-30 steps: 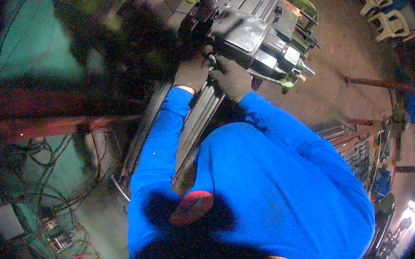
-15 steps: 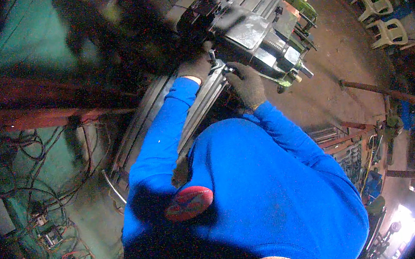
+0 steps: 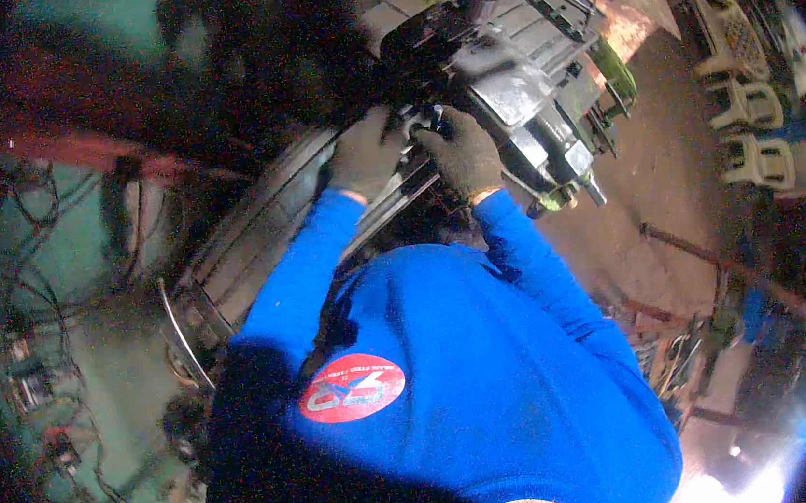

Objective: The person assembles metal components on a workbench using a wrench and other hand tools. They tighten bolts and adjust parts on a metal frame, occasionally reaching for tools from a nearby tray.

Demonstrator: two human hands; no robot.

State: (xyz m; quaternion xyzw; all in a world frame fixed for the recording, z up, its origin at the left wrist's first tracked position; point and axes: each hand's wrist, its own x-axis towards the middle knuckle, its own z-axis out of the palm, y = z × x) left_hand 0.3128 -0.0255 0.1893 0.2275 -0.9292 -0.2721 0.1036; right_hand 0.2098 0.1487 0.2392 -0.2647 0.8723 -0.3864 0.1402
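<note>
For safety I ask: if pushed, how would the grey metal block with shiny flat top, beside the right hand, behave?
The grey metal block looks thick, so it is probably heavy and stiff. Its broad, squared shape suggests it would hardly roll. Its shine hints at a slippery surface.

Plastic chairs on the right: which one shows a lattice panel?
The topmost chair: its lattice shows, while none is visible on the middle chair or lowest chair.
</note>
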